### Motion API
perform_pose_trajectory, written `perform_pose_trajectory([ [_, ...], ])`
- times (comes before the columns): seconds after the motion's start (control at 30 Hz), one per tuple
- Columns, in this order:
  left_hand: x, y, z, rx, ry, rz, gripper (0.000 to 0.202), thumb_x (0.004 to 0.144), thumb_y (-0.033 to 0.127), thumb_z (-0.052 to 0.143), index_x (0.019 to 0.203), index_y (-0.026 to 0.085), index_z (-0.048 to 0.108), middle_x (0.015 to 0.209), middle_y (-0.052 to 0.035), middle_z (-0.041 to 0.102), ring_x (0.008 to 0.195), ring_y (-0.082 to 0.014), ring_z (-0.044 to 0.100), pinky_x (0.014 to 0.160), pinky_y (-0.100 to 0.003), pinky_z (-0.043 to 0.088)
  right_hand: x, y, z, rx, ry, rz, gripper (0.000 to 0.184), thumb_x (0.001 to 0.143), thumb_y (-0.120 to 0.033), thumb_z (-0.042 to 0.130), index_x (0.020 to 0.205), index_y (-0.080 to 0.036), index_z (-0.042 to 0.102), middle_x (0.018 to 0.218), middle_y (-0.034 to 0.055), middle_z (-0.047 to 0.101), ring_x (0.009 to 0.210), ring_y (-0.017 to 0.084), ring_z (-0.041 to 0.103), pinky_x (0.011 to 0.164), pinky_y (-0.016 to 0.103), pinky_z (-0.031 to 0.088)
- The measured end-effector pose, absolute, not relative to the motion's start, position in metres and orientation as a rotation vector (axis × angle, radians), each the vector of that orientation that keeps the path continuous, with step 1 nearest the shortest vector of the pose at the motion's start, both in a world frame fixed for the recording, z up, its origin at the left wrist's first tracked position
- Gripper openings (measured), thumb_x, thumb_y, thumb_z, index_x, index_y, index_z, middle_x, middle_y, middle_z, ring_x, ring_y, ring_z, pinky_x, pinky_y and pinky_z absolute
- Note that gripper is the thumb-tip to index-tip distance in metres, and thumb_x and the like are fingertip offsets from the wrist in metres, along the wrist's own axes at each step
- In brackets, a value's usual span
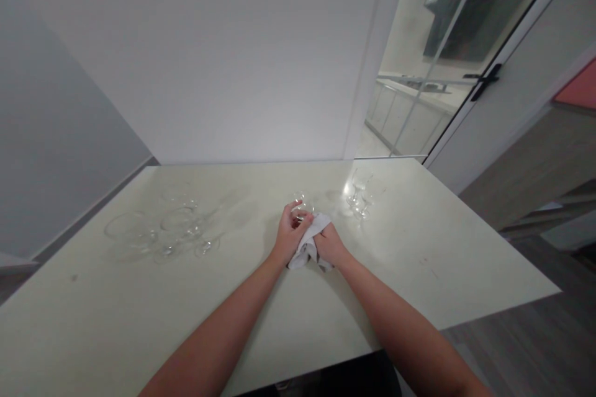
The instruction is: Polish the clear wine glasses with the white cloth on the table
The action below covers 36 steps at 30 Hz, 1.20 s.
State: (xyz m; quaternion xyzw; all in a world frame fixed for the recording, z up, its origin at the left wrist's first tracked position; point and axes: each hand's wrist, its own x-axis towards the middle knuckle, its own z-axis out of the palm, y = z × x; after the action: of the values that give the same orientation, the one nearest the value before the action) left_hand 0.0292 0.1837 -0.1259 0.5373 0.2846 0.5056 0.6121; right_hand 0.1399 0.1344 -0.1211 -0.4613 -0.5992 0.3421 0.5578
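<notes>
My left hand is closed around a clear wine glass held above the middle of the pale table. My right hand grips a white cloth bunched against the glass. Both hands meet over the table's centre, fingers curled.
Several clear wine glasses lie and stand in a group on the left of the table. Two more glasses stand at the back right. A white wall runs behind; a glass door with a black handle is at the right.
</notes>
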Motion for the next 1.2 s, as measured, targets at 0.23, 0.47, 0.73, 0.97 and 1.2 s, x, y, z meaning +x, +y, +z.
perform_pose_trajectory([
  [0.23, 0.029, 0.187, -0.128, 1.266, 0.673, 1.202, 0.052, 0.079, 0.046, 0.073, 0.118, 0.020, 0.053, 0.078, 0.0008, 0.063, 0.065, -0.0113, 0.057, 0.058, -0.019, 0.043, 0.142, 0.135, -0.127, -1.108, -1.492, 0.777, 0.035, 0.090, -0.021, 0.042, 0.113, -0.024, 0.067, 0.112, 0.0043, 0.070, 0.109, 0.021, 0.061, 0.103, 0.039, 0.043],
  [0.47, 0.029, 0.186, -0.127, 1.301, 0.736, 1.245, 0.055, 0.076, 0.047, 0.075, 0.117, 0.020, 0.052, 0.085, 0.0001, 0.063, 0.072, -0.0125, 0.060, 0.064, -0.021, 0.047, 0.136, 0.135, -0.134, -1.123, -1.575, 0.709, 0.038, 0.083, -0.012, 0.049, 0.116, -0.021, 0.064, 0.107, 0.0038, 0.072, 0.114, 0.022, 0.059, 0.106, 0.039, 0.042],
  [0.73, 0.030, 0.184, -0.125, 1.202, 0.685, 1.279, 0.049, 0.072, 0.044, 0.079, 0.106, 0.019, 0.054, 0.088, -0.0014, 0.065, 0.078, -0.0143, 0.063, 0.072, -0.025, 0.049, 0.138, 0.138, -0.137, -1.141, -1.555, 0.683, 0.034, 0.084, -0.014, 0.047, 0.111, -0.022, 0.067, 0.113, 0.0052, 0.070, 0.110, 0.023, 0.061, 0.103, 0.039, 0.044],
  [0.97, 0.031, 0.186, -0.127, 1.145, 0.680, 1.244, 0.049, 0.073, 0.046, 0.077, 0.106, 0.018, 0.054, 0.091, -0.0042, 0.068, 0.082, -0.0168, 0.065, 0.076, -0.028, 0.050, 0.139, 0.139, -0.137, -1.114, -1.482, 0.725, 0.031, 0.088, -0.017, 0.045, 0.108, -0.021, 0.068, 0.112, 0.0043, 0.071, 0.105, 0.020, 0.063, 0.099, 0.035, 0.046],
  [1.2, 0.030, 0.179, -0.130, 1.433, 0.630, 1.468, 0.050, 0.083, 0.043, 0.070, 0.121, 0.021, 0.044, 0.090, -0.0016, 0.059, 0.078, -0.0136, 0.060, 0.074, -0.026, 0.049, 0.144, 0.134, -0.128, -1.175, -1.463, 0.654, 0.026, 0.089, -0.024, 0.047, 0.099, -0.020, 0.071, 0.099, 0.0041, 0.073, 0.091, 0.019, 0.066, 0.090, 0.033, 0.051],
])
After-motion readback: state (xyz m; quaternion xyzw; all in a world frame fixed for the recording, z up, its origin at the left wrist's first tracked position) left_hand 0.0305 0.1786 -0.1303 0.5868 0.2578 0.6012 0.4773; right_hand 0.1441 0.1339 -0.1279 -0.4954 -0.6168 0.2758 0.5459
